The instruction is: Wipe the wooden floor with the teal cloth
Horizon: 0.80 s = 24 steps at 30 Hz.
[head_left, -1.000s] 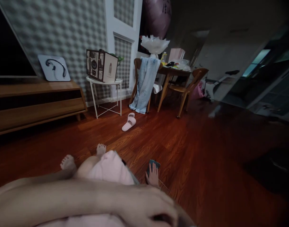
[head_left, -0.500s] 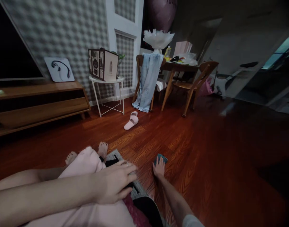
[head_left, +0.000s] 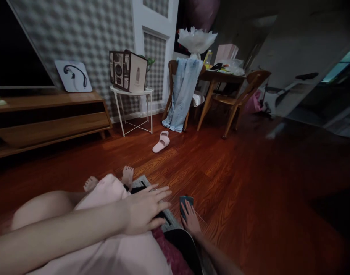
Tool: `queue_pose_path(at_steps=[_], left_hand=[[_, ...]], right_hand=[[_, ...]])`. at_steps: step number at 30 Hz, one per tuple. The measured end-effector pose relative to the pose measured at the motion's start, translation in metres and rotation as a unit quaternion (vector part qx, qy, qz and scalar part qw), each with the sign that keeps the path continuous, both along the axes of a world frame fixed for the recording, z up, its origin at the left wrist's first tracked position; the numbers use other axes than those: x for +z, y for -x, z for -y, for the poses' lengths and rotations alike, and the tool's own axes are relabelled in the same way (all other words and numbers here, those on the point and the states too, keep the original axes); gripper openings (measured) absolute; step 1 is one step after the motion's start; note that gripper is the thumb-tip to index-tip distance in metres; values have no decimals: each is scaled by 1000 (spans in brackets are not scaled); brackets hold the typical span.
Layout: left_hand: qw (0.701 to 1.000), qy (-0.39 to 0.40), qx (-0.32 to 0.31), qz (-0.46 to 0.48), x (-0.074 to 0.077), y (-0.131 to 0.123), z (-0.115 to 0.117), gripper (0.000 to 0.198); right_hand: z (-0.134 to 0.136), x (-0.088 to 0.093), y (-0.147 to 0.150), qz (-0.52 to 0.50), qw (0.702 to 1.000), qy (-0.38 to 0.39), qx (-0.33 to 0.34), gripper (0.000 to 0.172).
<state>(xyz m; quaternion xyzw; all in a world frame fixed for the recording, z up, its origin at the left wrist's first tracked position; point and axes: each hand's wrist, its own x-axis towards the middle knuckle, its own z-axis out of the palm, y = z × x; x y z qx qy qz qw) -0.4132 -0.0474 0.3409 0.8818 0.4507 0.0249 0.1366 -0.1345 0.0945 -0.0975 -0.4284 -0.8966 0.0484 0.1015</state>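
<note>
My left hand (head_left: 144,208) reaches across my lap, fingers stretched out and resting on a dark object on a grey mat (head_left: 142,180) beside my knee. It holds nothing. My right hand (head_left: 190,217) lies flat on the wooden floor (head_left: 220,179), fingers spread over a small teal cloth (head_left: 186,201). Pink fabric (head_left: 120,244) covers my legs, and my bare feet (head_left: 127,175) show beyond it.
A pink slipper (head_left: 161,141) lies on the floor ahead. Behind it stand a white side table (head_left: 131,93) with a box, a wooden TV cabinet (head_left: 49,118) at left, and a dining table with chairs (head_left: 234,99), one draped in blue cloth.
My left arm has pulled back from close to the camera and its hand has settled on the mat. My right hand has slid the teal cloth back toward me.
</note>
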Motion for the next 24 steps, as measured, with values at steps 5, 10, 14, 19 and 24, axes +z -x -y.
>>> queue_pose_path(at_steps=[5,10,14,19,24], left_hand=[[1000,-11,18,11,4,8,12,46],[999,-4,32,4,1,9,14,47],[999,-18,34,12,-7,9,12,47],[999,-19,23,27,-6,9,12,46],[999,-9,30,7,1,6,12,46]], right_hand=[[-41,18,-8,9,989,19,-147,62],[-34,18,17,0,973,19,-230,64],[2,5,1,8,998,21,-54,61],[-1,2,-49,11,999,18,27,60],[-46,11,-32,-20,969,0,-248,63]])
